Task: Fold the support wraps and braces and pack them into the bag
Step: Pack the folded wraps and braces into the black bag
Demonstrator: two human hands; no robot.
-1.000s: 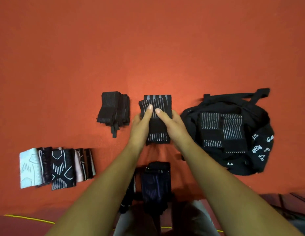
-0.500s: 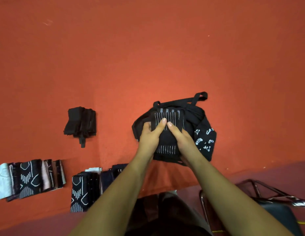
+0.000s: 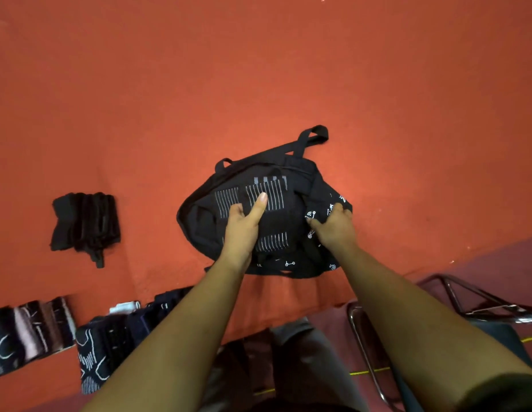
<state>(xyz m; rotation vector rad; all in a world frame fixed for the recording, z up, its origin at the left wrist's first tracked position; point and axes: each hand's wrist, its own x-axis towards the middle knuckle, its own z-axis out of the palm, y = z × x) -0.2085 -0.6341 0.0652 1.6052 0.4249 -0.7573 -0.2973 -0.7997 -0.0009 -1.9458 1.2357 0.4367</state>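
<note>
On the orange-red cloth [image 3: 139,114], centre frame, your left hand [image 3: 242,226] grips the folded striped brace [image 3: 275,215], thumb on top, over the mouth of the black tote bag [image 3: 196,230], while your right hand [image 3: 334,224] pinches the bag's right edge. Pull that edge outward to widen the mouth, then slide the brace in flat beside what looks like another striped brace [image 3: 226,200] inside. Your left fingers beneath are hidden, and black on black blurs the bag's rim.
</note>
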